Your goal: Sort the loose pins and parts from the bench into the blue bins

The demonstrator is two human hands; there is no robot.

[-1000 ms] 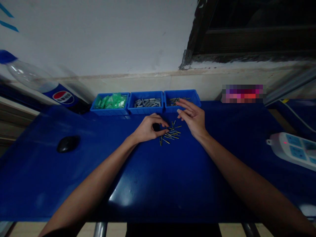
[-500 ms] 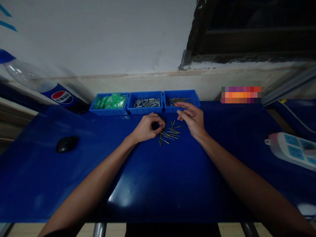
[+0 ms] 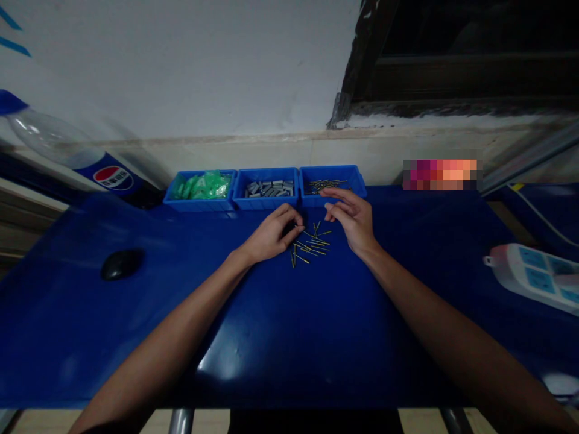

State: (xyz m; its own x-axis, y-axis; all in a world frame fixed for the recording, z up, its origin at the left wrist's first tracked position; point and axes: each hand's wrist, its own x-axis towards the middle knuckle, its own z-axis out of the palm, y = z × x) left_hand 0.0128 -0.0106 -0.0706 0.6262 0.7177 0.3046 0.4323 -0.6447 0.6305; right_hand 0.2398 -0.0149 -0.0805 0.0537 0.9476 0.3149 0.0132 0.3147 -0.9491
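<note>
A loose pile of thin metal pins (image 3: 312, 244) lies on the blue table top (image 3: 289, 337) just in front of the bins. My left hand (image 3: 271, 234) rests at the pile's left edge, its fingers drawn together against the thumb with the tips touching the nearest pins; what they hold, if anything, is too small to see. My right hand (image 3: 350, 216) hovers at the pile's right side, palm turned left, fingers apart and loosely curved, with nothing in it.
Three blue bins stand at the back: green bags (image 3: 201, 185), grey blocks (image 3: 269, 188), more pins (image 3: 328, 182). A black mouse (image 3: 121, 264) lies left, a cola bottle (image 3: 67, 154) far left, a power strip (image 3: 536, 277) right.
My left hand's fingers have stretched forward from a tighter pinch towards the pins. My right hand has drawn slightly back towards the pile.
</note>
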